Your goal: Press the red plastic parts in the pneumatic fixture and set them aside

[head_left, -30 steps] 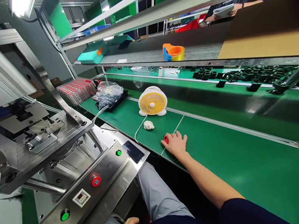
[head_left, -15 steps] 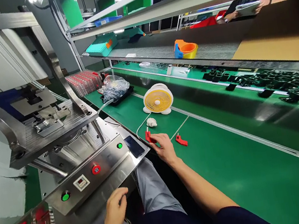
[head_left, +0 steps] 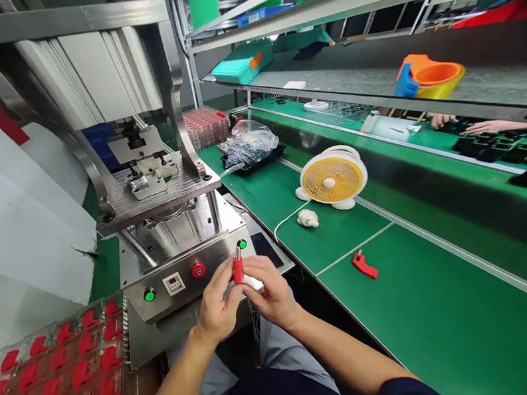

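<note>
a small red part (head_left: 238, 271), its metal pin pointing up, is at your 12 o'clock, held between the fingertips of both hands: your left hand (head_left: 218, 306) and right hand (head_left: 270, 294) are together around it. just beyond it is the control panel (head_left: 220, 256) of a metal press (head_left: 156, 206) standing at 11 o'clock. a second red part (head_left: 365, 266) lies on the green bench (head_left: 415, 320) at 2 o'clock. at 1 o'clock sit a crumpled white wad (head_left: 307, 218) and, behind it, a yellow-fronted fan (head_left: 334, 179). at 9 o'clock, a clear tray (head_left: 128, 348) holds rows of red pieces (head_left: 50, 391).
</note>
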Demonstrator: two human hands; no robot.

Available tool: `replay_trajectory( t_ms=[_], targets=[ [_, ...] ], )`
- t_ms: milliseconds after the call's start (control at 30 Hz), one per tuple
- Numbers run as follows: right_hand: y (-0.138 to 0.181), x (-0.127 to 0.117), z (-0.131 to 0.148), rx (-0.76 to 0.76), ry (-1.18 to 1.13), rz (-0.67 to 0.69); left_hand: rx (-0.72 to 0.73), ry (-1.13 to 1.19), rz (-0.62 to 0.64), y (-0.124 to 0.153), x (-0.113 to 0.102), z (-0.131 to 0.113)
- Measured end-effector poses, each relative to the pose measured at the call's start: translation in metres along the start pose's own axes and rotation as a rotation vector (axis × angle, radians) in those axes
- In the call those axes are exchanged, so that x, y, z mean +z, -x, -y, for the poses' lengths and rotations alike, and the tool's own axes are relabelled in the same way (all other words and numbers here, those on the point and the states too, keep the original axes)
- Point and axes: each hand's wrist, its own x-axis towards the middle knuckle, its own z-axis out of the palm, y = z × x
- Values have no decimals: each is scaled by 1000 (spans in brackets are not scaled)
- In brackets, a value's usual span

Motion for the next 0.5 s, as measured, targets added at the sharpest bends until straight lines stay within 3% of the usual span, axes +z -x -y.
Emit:
replay_trajectory(
  t_ms=[100,267,367,500],
  targets=[
    [1,9,8,95,-137,16,-68,3,-71,6,-3,-2],
    [1,16,15,87,-135,138,-295,-8,-203,5,-16,-12],
    [2,15,16,80,-170,159,-195,-122,-257,-10,-40,-19],
    [9,10,13,124,-232,206,69,-430,-363,-56,-97,-23]
  ],
)
